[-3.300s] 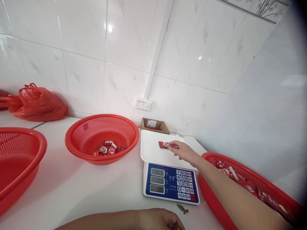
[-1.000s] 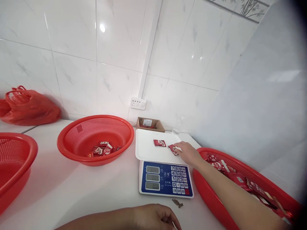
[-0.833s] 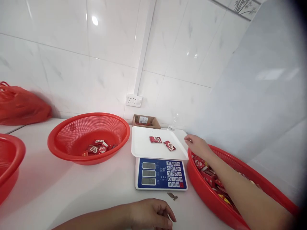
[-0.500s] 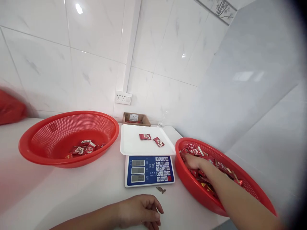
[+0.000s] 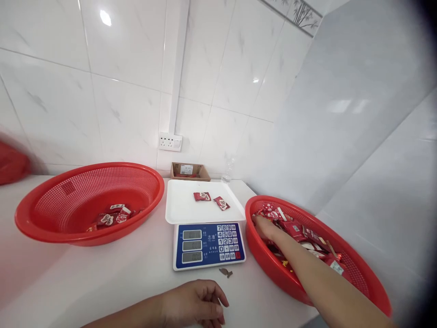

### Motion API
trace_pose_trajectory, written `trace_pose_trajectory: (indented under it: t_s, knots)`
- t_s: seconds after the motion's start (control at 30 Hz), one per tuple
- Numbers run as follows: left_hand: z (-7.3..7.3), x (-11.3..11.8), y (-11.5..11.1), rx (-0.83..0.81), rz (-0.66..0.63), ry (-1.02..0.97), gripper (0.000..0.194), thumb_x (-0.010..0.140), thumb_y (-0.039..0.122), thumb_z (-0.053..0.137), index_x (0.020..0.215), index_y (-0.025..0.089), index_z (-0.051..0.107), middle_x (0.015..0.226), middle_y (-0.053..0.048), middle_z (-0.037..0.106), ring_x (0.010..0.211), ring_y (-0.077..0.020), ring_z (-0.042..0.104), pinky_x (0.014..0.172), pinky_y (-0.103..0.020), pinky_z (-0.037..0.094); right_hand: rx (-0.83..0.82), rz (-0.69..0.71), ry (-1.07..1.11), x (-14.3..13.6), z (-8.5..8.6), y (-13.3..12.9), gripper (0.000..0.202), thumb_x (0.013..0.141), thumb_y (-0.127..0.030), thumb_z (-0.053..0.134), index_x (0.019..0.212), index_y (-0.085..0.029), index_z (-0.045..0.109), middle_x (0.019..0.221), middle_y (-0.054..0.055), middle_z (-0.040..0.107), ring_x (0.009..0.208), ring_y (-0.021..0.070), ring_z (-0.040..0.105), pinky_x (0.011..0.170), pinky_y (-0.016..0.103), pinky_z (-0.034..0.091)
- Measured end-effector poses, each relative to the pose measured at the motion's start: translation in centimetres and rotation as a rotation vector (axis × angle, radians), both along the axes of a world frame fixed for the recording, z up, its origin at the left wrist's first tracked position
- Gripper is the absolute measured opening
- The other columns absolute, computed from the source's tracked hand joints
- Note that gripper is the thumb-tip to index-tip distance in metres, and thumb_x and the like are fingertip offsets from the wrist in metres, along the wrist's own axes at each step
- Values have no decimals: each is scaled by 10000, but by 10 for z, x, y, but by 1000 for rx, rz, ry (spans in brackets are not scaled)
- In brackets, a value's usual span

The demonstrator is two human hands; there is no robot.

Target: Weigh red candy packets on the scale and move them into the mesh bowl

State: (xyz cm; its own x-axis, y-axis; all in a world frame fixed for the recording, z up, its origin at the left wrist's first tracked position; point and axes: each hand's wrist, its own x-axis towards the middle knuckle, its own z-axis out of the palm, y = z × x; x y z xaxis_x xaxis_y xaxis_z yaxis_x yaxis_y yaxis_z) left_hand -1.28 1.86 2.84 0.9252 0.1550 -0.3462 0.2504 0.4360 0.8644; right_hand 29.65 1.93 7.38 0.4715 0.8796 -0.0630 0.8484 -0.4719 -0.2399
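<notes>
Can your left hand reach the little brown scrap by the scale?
Probably yes: the left hand looks empty, and the brown scrap lies close by with nothing between them.

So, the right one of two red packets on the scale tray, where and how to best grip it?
I would pinch the right packet across its middle, by the long edges, from above and the right: it lies flat and slanted on the tray, and the left packet sits close on its other side.

White table [image 5: 102,273], left red basket [image 5: 80,202], digital scale [image 5: 209,246], brown scrap [image 5: 226,273], cardboard box [image 5: 190,171], right red basket [image 5: 273,269]
</notes>
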Motion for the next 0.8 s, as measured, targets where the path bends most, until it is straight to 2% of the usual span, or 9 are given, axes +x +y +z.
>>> trace_pose_trajectory:
  t_s: [0.07,0.13,0.23,0.3,0.4,0.53,0.6,0.67,0.8]
  knots:
    - [1,0,0,19,-5,7,631,444,549,783,879,143,572,737,-7,613,672,-115,580,699,-290,412,29,-26,3,1,7,2,141,776,-123,538,821,-147,670,876,101,706,812,215,646,727,287,451]
    - [0,0,1,31,-8,4,630,446,552,781,879,143,575,739,-8,610,674,-110,567,693,-282,404,103,-98,-22,2,18,4,225,806,-133,470,939,-135,651,953,132,695,889,242,638,759,306,443]
    - [-3,0,1,48,-11,-13,594,483,533,779,885,141,585,744,-11,602,679,-104,547,687,-269,391,263,-224,-77,-3,40,7,379,875,-217,343,1199,-104,504,1122,182,627,1036,272,586,833,353,422]
    - [-6,0,1,69,-16,-29,551,519,512,774,885,142,597,742,-8,595,665,-97,530,674,-260,385,350,-229,-79,-14,55,12,429,889,-287,322,1271,-119,420,1180,161,598,1074,249,564,863,337,414]
    - [-11,0,1,95,-26,-52,498,565,489,763,897,150,612,744,-4,588,653,-92,515,667,-254,389,395,-108,-31,-43,68,25,393,872,-342,365,1205,-172,484,1106,85,641,989,194,597,819,277,435]
    - [-20,2,1,115,-21,-44,497,570,500,764,913,165,633,754,1,587,656,-85,510,654,-236,397,330,94,44,-88,66,46,338,820,-384,465,1069,-204,608,930,41,691,832,182,628,730,270,454]
    - [-23,4,2,149,-18,-21,526,550,529,763,917,171,644,751,8,583,629,-68,494,612,-213,377,272,190,88,-106,61,55,436,800,-429,508,1160,-196,583,1020,58,682,871,188,629,764,275,456]
    - [-27,5,3,198,-22,-4,573,519,578,750,919,179,654,744,17,574,600,-51,475,572,-197,346,214,286,117,-117,56,62,537,812,-477,485,1256,-177,526,1181,91,622,996,207,599,849,295,439]
    - [-31,6,4,232,-61,-21,690,426,673,706,918,190,665,726,28,563,579,-40,466,550,-192,331,169,369,21,-116,49,68,527,866,-442,405,1308,-165,480,1334,96,507,1183,220,480,979,322,355]
